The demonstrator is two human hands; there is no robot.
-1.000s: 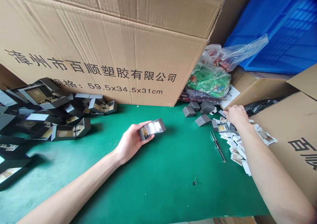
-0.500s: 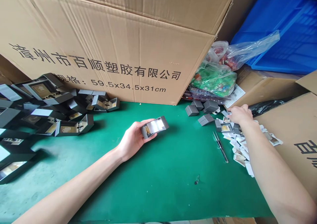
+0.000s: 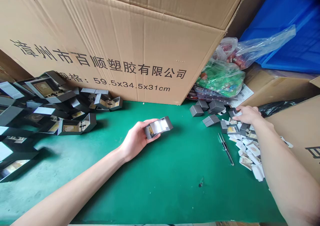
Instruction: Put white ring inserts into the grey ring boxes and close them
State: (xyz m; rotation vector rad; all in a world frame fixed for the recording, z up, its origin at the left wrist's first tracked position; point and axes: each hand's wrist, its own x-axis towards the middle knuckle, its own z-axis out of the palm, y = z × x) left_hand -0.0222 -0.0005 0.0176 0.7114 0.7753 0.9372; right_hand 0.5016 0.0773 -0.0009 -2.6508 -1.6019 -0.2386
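Note:
My left hand (image 3: pixel 135 139) is wrapped round a small dark grey hinged box (image 3: pixel 160 126), held raised over the green table with its lid open. The inside of that lid is white, and a gold-coloured piece shows in the base. At the right, my right hand (image 3: pixel 248 115) has its fingertips pinched at another small dark grey box (image 3: pixel 232 112), above a heap of white inserts (image 3: pixel 252 149). Part of the heap is hidden by my right forearm. A pair of tweezers (image 3: pixel 226 150) lies just left of the heap.
Many open dark boxes (image 3: pixel 72 127) are piled at the left. Several closed boxes (image 3: pixel 211 120) sit near the back right. Behind stands a large cardboard carton (image 3: pixel 120 46). Plastic bags (image 3: pixel 222 77) and a blue crate (image 3: pixel 280 49) are at the upper right.
The view has shifted slightly. My right hand has moved a little at the heap, and a dark box now shows at its fingertips. The left hand still holds its open box.

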